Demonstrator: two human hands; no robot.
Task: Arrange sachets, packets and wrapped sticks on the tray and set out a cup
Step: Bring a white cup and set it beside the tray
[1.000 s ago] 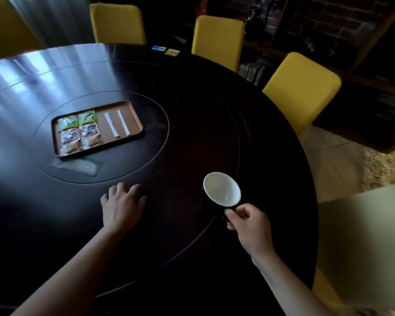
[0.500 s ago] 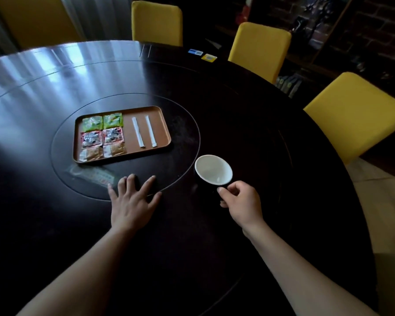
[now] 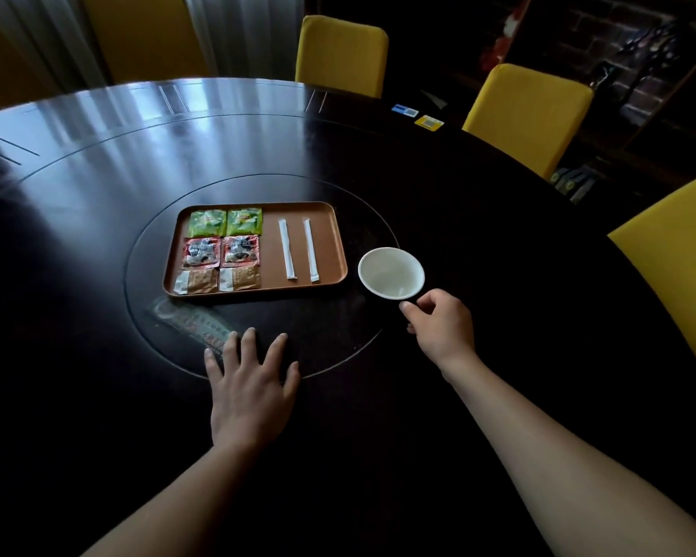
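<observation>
The right hand [image 3: 438,327] was closed at the near right side of the cup [image 3: 390,272], its fingers [image 3: 426,301] curled together and pinched at what appeared to be the handle; the handle itself was hidden by the hand. The cup, white inside and dark outside, stood upright on the dark round tabletop [image 3: 479,219], just beyond the right fingers and just beside the right edge of the tray [image 3: 338,239], not touching it as far as could be seen. The left hand [image 3: 250,391] lay palm down on the tabletop, its fingers [image 3: 248,343] spread apart and holding nothing, their tips on the inset central disc. Beyond the left fingers sat the brown tray, carrying two green sachets [image 3: 226,221] in its far row, two red packets [image 3: 221,252] in the middle row and two tan sachets [image 3: 218,280] in the near row. To the right of these on the tray, between them and the cup, lay two white wrapped sticks [image 3: 298,250], side by side and apart. A clear printed wrapper [image 3: 193,321] lay flat on the disc just left of the left fingertips.
</observation>
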